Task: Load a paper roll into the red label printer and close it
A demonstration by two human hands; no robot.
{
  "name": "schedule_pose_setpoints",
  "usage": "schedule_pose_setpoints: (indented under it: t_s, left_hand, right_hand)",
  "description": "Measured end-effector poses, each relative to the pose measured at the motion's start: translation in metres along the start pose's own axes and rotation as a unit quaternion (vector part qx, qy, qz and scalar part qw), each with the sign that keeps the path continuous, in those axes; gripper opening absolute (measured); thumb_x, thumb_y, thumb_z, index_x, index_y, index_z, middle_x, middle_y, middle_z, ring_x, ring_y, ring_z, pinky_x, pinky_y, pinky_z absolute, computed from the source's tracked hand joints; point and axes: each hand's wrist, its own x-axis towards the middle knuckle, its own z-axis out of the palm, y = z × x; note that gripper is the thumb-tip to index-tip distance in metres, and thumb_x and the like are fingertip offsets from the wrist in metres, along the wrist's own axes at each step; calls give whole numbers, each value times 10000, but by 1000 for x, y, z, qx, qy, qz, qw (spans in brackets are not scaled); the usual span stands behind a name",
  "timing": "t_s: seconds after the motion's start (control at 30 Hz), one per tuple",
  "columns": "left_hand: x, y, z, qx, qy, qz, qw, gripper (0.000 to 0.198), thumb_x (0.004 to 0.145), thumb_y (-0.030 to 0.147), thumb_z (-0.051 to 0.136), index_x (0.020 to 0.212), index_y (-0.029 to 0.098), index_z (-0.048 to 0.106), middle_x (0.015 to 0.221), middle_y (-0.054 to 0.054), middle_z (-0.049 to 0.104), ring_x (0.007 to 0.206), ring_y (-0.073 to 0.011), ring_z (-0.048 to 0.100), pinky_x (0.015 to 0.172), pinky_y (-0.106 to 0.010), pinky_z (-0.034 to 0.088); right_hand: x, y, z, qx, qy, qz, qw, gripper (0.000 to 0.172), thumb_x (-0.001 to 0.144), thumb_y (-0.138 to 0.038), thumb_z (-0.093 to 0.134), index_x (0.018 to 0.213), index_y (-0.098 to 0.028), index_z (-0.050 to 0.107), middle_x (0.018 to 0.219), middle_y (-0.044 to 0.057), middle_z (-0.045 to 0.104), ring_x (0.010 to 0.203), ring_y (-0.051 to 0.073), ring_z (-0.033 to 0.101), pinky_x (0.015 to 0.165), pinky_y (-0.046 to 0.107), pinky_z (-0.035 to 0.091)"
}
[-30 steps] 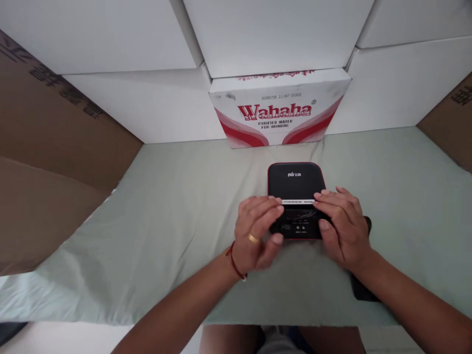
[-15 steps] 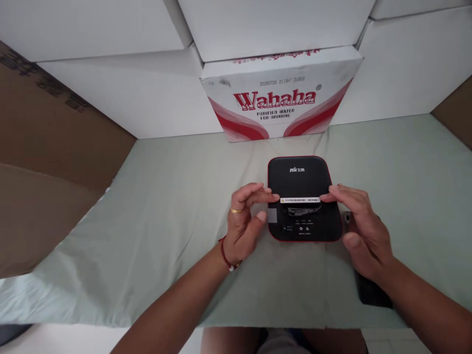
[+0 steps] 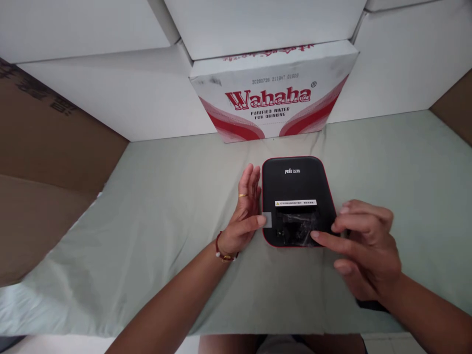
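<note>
A black device (image 3: 295,187) with a red rim and a white warning strip lies flat on the pale green cloth (image 3: 165,221). Crumpled clear film (image 3: 298,227) covers its near end, with a small grey tab (image 3: 267,220) sticking out at the left. My left hand (image 3: 245,211) stands open on edge against the device's left side, fingers straight, thumb tip on the grey tab. My right hand (image 3: 363,248) hovers at the device's near right corner, fingers loosely bent and apart. Its forefinger tip touches the film's near edge.
A white and red Wahaha water carton (image 3: 271,93) stands just behind the device, among stacked white boxes (image 3: 110,98). Brown cardboard (image 3: 47,162) walls the left side, with more at the far right. A dark object (image 3: 370,305) lies partly hidden under my right wrist.
Both hands have left the white strip. My left hand opened flat against the device's left side. My right hand dropped to the near right corner, and the film now looks crumpled.
</note>
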Motion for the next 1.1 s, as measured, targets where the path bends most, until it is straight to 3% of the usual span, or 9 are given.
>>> schedule_pose_setpoints:
  t_s: [0.17, 0.37, 0.47, 0.57, 0.63, 0.73, 0.87, 1.0, 1.1]
  left_hand:
    - [1, 5, 5, -36, -22, -21, 999, 1116, 900, 703, 807, 1760, 553, 112, 1922, 24, 175, 1797, -315, 180, 1428, -619, 328]
    - [3, -6, 8, -22, -21, 2, 1000, 1123, 903, 727, 791, 1774, 496, 121, 1923, -24, 169, 1791, -329, 204, 1422, -603, 345]
    - [3, -13, 7, -35, -11, 15, 999, 1101, 899, 713, 801, 1771, 466, 175, 1921, -38, 181, 1796, -328, 177, 1453, -601, 255]
    - [4, -16, 7, -69, -7, 19, 997, 1076, 889, 669, 834, 1754, 476, 224, 1910, -36, 226, 1788, -317, 212, 1463, -588, 211]
    - [4, -18, 6, -89, 5, 15, 996, 1066, 884, 640, 853, 1743, 484, 242, 1893, -41, 275, 1772, -312, 264, 1453, -584, 245]
    - [5, -20, 7, -104, 33, 6, 994, 945, 930, 638, 806, 1719, 452, 321, 1855, -59, 362, 1741, -305, 340, 1416, -568, 332]
    - [7, -21, 10, -136, 52, -10, 989, 661, 986, 572, 758, 1573, 362, 540, 1763, -79, 506, 1653, -297, 483, 1353, -534, 424]
    - [9, -20, 13, -159, 61, -21, 985, 569, 987, 501, 779, 1488, 308, 591, 1666, -102, 602, 1536, -285, 600, 1303, -534, 472]
    - [11, -20, 14, -153, 75, -25, 985, 534, 1004, 502, 767, 1467, 300, 593, 1653, -105, 608, 1545, -275, 588, 1313, -526, 461]
  right_hand:
    - [4, -1, -3, -26, -5, -21, 999, 322, 1078, -368, 579, 1303, -360, 809, 857, 66, 686, 957, 300, 579, 811, 501, 553]
    - [14, 3, -5, -37, 1, -71, 997, 298, 1020, -317, 661, 1274, -314, 818, 956, 77, 771, 975, 296, 629, 813, 476, 596]
    - [32, 0, -15, 32, -56, -79, 995, 217, 1037, -308, 650, 1183, -270, 806, 1031, 82, 824, 960, 280, 728, 873, 481, 637]
    - [62, -7, -27, 85, -134, 2, 987, 188, 1089, -264, 596, 1009, -269, 767, 995, 39, 839, 854, 214, 780, 817, 383, 644]
    - [85, -9, -30, 48, -171, 85, 980, 233, 1105, -277, 594, 946, -275, 764, 977, 11, 839, 775, 174, 767, 716, 322, 607]
    - [111, -2, -18, -83, -261, 105, 956, 257, 1083, -310, 595, 928, -269, 795, 938, 25, 834, 724, 193, 746, 673, 343, 557]
    - [126, 18, 18, -267, -369, 73, 887, 129, 937, -217, 702, 889, -263, 813, 840, 80, 829, 628, 231, 705, 586, 361, 467]
    - [131, 30, 45, -292, -395, 59, 869, 135, 933, -230, 710, 828, -246, 793, 757, 118, 808, 626, 257, 719, 584, 372, 479]
    - [133, 27, 49, -298, -393, 62, 868, 130, 916, -200, 694, 976, -240, 802, 837, 124, 835, 645, 265, 730, 586, 376, 479]
